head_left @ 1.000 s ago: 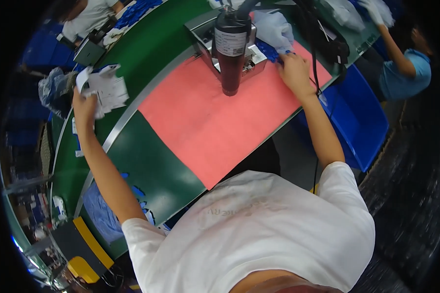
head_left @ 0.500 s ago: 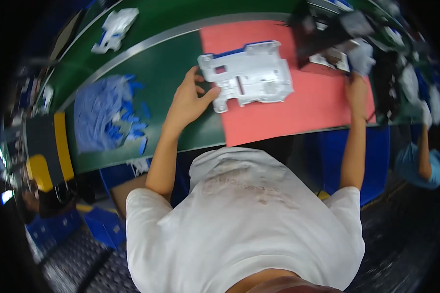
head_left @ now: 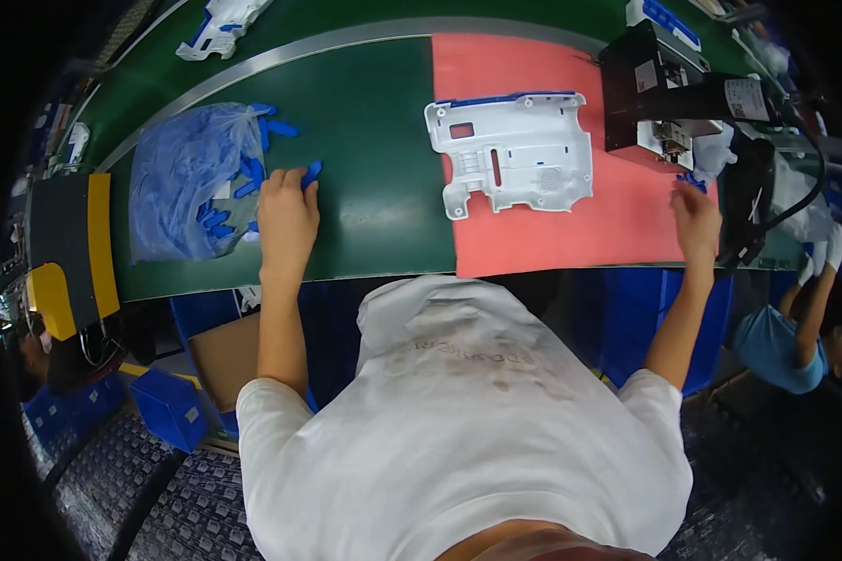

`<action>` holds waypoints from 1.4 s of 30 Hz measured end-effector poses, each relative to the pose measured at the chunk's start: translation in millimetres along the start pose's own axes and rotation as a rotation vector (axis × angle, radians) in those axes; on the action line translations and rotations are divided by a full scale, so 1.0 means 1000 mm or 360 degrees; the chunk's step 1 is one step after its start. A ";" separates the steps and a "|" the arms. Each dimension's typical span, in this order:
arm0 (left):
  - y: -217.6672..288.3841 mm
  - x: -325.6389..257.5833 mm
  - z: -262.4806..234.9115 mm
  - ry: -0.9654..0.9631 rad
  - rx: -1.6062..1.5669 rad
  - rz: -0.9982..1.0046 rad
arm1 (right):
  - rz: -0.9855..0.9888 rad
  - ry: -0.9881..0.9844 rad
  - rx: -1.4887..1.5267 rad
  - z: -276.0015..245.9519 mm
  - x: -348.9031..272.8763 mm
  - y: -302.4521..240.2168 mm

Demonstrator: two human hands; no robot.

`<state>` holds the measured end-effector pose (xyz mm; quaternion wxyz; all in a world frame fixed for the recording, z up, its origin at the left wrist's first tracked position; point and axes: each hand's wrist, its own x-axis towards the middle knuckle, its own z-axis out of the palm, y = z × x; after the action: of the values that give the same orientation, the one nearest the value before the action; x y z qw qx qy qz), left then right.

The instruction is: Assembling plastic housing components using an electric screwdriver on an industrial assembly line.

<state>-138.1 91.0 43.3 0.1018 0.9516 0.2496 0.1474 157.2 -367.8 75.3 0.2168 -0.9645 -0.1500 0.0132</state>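
Note:
On the left of the green bench, my left hand (head_left: 288,222) is closed, with a small blue plastic piece (head_left: 312,174) between thumb and fingers. It is at the edge of several similar loose blue pieces and a translucent blue plastic bag (head_left: 173,182). My right hand (head_left: 697,224) is at the right end of the pink mat (head_left: 524,238), its fingers curled at a small dark-blue piece (head_left: 692,180) in front of a black machine. A white plastic housing (head_left: 524,154) with a blue far edge lies on the mat, inner side up, touched by neither hand.
The black bench machine (head_left: 660,84) stands at the right, with a cable and a clear plastic bag (head_left: 711,154) beside it. Another white housing (head_left: 220,28) lies at the far left. A yellow-and-black unit (head_left: 70,252) borders the bench. A co-worker's gloved hands (head_left: 823,252) show far right.
My left hand has left the white housing and moved left to the blue pieces, taking one. My right hand has drawn slightly back from the machine. The whole view has shifted a little.

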 end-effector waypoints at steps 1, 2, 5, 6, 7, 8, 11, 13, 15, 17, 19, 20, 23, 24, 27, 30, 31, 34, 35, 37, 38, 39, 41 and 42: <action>0.002 0.001 0.000 -0.0015 -0.0055 0.0015 | -0.0126 -0.0059 0.0445 0.005 -0.014 -0.020; 0.005 0.001 0.001 -0.0020 -0.0069 0.0009 | -0.0244 -0.0122 0.0887 0.015 -0.029 -0.043; 0.013 0.005 -0.002 0.0007 -0.0114 0.0049 | -0.0727 -0.0205 0.0896 0.041 -0.042 -0.141; 0.015 0.005 -0.002 -0.0062 -0.0287 -0.0048 | -0.0881 -0.0230 0.0893 0.052 -0.038 -0.161; 0.018 0.006 -0.002 -0.0128 -0.0456 -0.0145 | -0.0893 -0.0281 0.0873 0.064 -0.031 -0.173; 0.020 0.004 0.001 -0.0126 -0.0459 -0.0137 | -0.0911 -0.0332 0.0857 0.076 -0.024 -0.178; 0.038 -0.008 0.004 -0.0295 -0.1671 -0.0524 | -0.0975 -0.0330 0.0753 0.096 -0.013 -0.174; 0.058 -0.012 0.010 -0.0290 -0.1916 -0.0517 | -0.1015 -0.0294 0.0768 0.105 -0.012 -0.169; 0.076 -0.011 0.012 -0.0322 -0.2145 -0.0569 | -0.1057 -0.0264 0.0790 0.108 -0.013 -0.170; 0.090 -0.007 0.016 -0.0422 -0.2423 -0.0651 | -0.1176 -0.0154 0.0732 0.111 -0.014 -0.173; 0.103 -0.003 0.022 -0.0485 -0.2462 -0.0605 | -0.1228 -0.0142 0.0622 0.113 -0.014 -0.173; 0.109 -0.001 0.024 -0.0543 -0.2501 -0.0556 | -0.1283 -0.0130 0.0511 0.113 -0.015 -0.175; 0.124 0.012 0.032 -0.0635 -0.2510 -0.0474 | -0.1013 -0.0323 0.0725 0.098 -0.018 -0.187; 0.127 0.016 0.033 -0.0684 -0.2486 -0.0442 | -0.1011 -0.0320 0.0724 0.096 -0.020 -0.190; 0.143 0.026 0.035 -0.0572 -0.2514 -0.0448 | -0.0647 -0.0708 0.1641 0.093 -0.022 -0.191; 0.155 0.027 0.036 -0.0449 -0.2636 -0.0518 | -0.0566 -0.0781 0.1885 0.095 -0.020 -0.192; 0.155 0.028 0.037 -0.0451 -0.2635 -0.0519 | -0.0591 -0.0711 0.1870 0.096 -0.021 -0.193; 0.155 0.028 0.038 -0.0469 -0.2527 -0.0370 | -0.0587 -0.0719 0.1738 0.096 -0.014 -0.186; 0.153 0.025 0.034 -0.0102 -0.1939 0.0045 | -0.0560 -0.0791 0.1617 0.096 -0.009 -0.181; 0.140 0.017 0.031 0.0275 -0.1152 0.0579 | -0.0444 -0.0878 0.1428 0.098 -0.007 -0.175; 0.134 0.017 0.031 0.0269 -0.1151 0.0587 | -0.0331 -0.0965 0.1236 0.101 -0.007 -0.172; 0.129 0.019 0.031 0.0132 -0.1007 0.0840 | -0.0382 -0.0923 0.1268 0.106 -0.007 -0.169; 0.125 0.017 0.032 -0.0132 -0.0768 0.1125 | -0.0465 -0.0831 0.1133 0.107 -0.011 -0.173; 0.125 0.017 0.033 -0.0135 -0.0766 0.1125 | -0.0545 -0.0733 0.0993 0.108 -0.013 -0.175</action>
<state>-57.4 -11.6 50.2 0.2743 0.9330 -0.1378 0.1880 85.8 -176.5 51.2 0.4582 -0.7857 -0.3415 0.2370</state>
